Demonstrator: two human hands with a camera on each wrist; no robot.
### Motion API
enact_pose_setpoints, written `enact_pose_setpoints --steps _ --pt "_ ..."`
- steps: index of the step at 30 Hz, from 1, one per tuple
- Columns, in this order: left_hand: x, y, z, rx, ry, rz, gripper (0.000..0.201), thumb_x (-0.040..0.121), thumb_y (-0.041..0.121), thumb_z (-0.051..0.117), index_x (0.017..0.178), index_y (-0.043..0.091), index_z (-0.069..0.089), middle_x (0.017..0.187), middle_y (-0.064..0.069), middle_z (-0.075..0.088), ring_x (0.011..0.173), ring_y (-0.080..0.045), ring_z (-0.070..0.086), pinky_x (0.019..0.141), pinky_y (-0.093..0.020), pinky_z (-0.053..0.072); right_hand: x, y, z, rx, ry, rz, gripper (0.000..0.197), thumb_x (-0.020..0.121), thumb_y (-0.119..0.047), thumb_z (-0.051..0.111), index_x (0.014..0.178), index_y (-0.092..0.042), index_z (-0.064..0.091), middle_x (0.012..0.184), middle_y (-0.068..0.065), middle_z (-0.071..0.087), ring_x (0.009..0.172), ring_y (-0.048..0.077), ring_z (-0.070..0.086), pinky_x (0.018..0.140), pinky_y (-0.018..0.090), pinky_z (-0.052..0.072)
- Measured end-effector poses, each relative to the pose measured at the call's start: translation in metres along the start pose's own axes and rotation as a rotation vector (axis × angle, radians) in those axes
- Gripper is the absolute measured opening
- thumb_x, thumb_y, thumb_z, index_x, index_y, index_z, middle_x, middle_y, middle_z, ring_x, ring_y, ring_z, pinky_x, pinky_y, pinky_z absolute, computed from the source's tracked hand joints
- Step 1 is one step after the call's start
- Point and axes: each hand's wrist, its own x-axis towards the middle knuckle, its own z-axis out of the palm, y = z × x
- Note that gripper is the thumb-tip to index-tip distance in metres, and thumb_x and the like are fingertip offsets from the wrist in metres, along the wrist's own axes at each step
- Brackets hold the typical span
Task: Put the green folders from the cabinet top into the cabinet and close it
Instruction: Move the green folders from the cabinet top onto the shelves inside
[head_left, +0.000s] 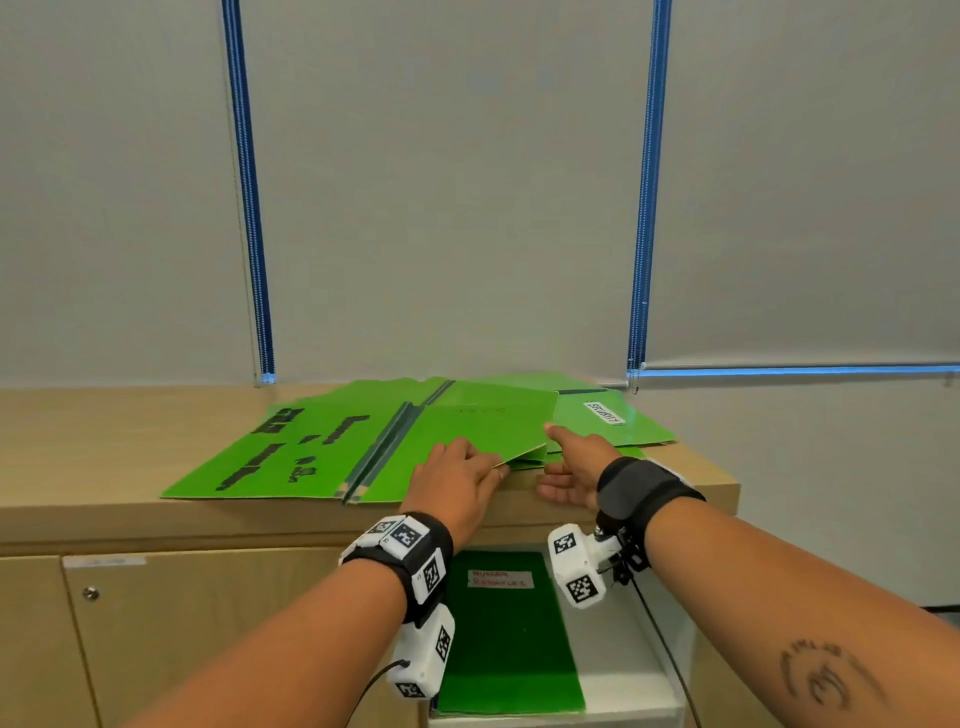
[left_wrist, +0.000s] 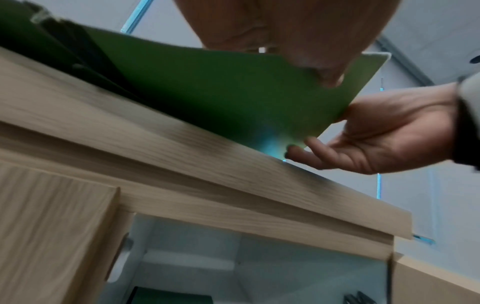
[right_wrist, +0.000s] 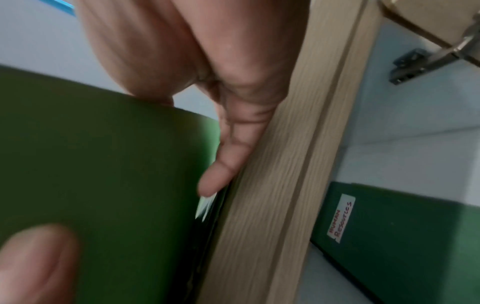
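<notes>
Several green folders lie spread on the wooden cabinet top (head_left: 104, 447). The top green folder (head_left: 483, 421) has its near right corner lifted off the pile. My left hand (head_left: 496, 467) pinches that folder's near edge, thumb underneath in the left wrist view (left_wrist: 324, 67). My right hand (head_left: 548, 460) holds its right corner, thumb on top and fingers (left_wrist: 311, 152) below. An open folder (head_left: 291, 447) with black lettering lies to the left. Behind on the right is a folder with a white SECURITY label (head_left: 602, 413). Another green folder (head_left: 504, 623) lies inside the open cabinet.
The cabinet compartment (left_wrist: 233, 267) below my hands stands open, with white walls. A closed wooden door (head_left: 208, 623) is to its left. The open door's hinge (right_wrist: 428, 59) shows at the right. Grey blinds with blue cords (head_left: 249, 208) hang behind the cabinet.
</notes>
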Motion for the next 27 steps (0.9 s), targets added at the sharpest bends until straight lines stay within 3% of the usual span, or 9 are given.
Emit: enact_pose_setpoints --steps 3,6,10,13,17,20,22,24,27 --pt "-0.01 0.01 -0.002 -0.111 -0.016 0.1 0.045 0.094 0.058 0.033 0.12 0.033 0.06 0.109 0.005 0.051 0.103 -0.016 0.047 0.089 -0.037 0.042 -0.003 -0.001 -0.003 0.15 -0.115 0.016 0.024 0.095 -0.008 0.049 0.118 0.0 0.05 0.098 0.023 0.062 0.084 0.037 0.065 0.072 0.046 0.058" --pt "-0.014 0.005 -0.007 -0.225 -0.094 0.044 0.078 0.082 0.079 0.017 0.132 0.031 0.052 0.128 0.002 0.047 0.119 -0.015 0.046 0.103 -0.04 0.039 -0.005 -0.007 -0.006 0.116 -0.145 -0.074 0.039 0.089 0.014 0.042 0.127 0.006 0.049 0.121 0.03 0.061 0.106 0.046 0.061 0.084 0.055 0.053" --pt "0.001 -0.029 -0.02 -0.232 0.088 -0.276 0.089 0.084 0.075 0.023 0.149 0.015 0.028 0.157 -0.012 0.021 0.145 -0.024 0.02 0.118 -0.043 0.02 -0.008 -0.018 -0.016 0.087 -0.196 -0.199 0.051 0.085 0.02 0.037 0.129 -0.004 0.047 0.125 0.028 0.058 0.116 0.048 0.056 0.092 0.062 0.048" --pt "0.009 -0.044 -0.038 -0.178 0.271 -0.542 0.086 0.09 0.065 0.036 0.151 0.009 0.017 0.159 -0.018 0.009 0.147 -0.03 0.012 0.119 -0.046 0.012 -0.011 -0.022 -0.021 0.102 -0.213 -0.251 0.056 0.083 0.017 0.034 0.128 -0.012 0.05 0.125 0.024 0.061 0.117 0.048 0.056 0.087 0.062 0.05" --pt "0.012 -0.042 -0.058 -0.386 0.401 -0.766 0.097 0.084 0.072 0.037 0.152 0.009 0.009 0.159 -0.017 0.01 0.147 -0.031 0.013 0.118 -0.05 0.011 -0.013 -0.023 -0.024 0.098 -0.125 -0.348 0.051 0.067 0.001 0.047 0.113 -0.014 0.061 0.12 0.024 0.061 0.108 0.04 0.056 0.101 0.066 0.039" --pt "0.015 -0.028 -0.07 -0.55 0.504 -0.677 0.098 0.081 0.076 0.039 0.151 0.013 0.014 0.156 -0.013 0.025 0.142 -0.029 0.028 0.116 -0.048 0.021 -0.002 -0.021 -0.028 0.101 -0.062 -0.382 0.043 0.051 -0.009 0.052 0.093 -0.002 0.055 0.098 0.021 0.059 0.095 0.03 0.05 0.104 0.06 0.037" --pt "0.014 -0.015 -0.079 -0.687 0.558 -0.579 0.091 0.081 0.072 0.046 0.149 0.016 0.023 0.148 -0.01 0.04 0.134 -0.026 0.041 0.111 -0.041 0.032 -0.005 -0.024 -0.028 0.097 -0.04 -0.389 0.036 0.05 -0.011 0.052 0.086 -0.011 0.055 0.092 0.01 0.054 0.093 0.027 0.045 0.093 0.05 0.039" --pt "0.012 -0.003 -0.087 -0.716 0.533 -0.511 0.076 0.083 0.069 0.048 0.141 0.022 0.033 0.133 -0.007 0.054 0.12 -0.027 0.053 0.1 -0.038 0.042 -0.008 -0.028 -0.027 0.116 -0.059 -0.402 0.036 0.052 -0.011 0.052 0.088 -0.014 0.055 0.093 0.009 0.054 0.093 0.027 0.046 0.087 0.045 0.037" --pt "0.009 0.005 -0.097 -0.7 0.553 -0.391 0.051 0.087 0.065 0.045 0.113 0.021 0.051 0.096 0.002 0.065 0.089 -0.022 0.062 0.073 -0.032 0.047 -0.016 -0.035 -0.026 0.116 -0.064 -0.434 0.029 0.055 -0.014 0.057 0.083 -0.016 0.052 0.1 0.009 0.055 0.1 0.028 0.047 0.097 0.049 0.037"
